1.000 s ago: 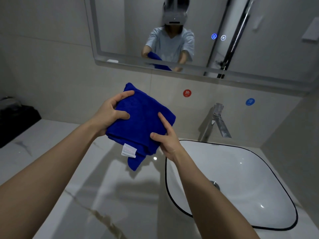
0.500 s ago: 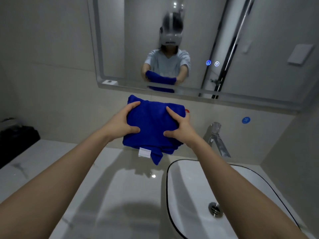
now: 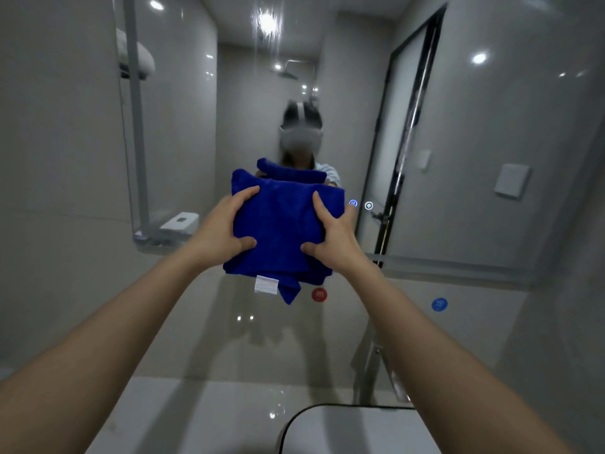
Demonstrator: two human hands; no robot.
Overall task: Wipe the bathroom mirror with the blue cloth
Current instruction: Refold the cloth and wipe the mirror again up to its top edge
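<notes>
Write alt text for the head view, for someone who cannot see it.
Both hands grip a folded blue cloth, left hand and right hand on opposite edges, held up before the bathroom mirror. A faucet and sink rim show below.

Blue cloth (image 3: 281, 224) w/ white tag (image 3: 266, 284); grey walls (image 3: 59, 158).

Arms outstretched; left hand (image 3: 222, 232), right hand (image 3: 337, 239) gripping.
</notes>
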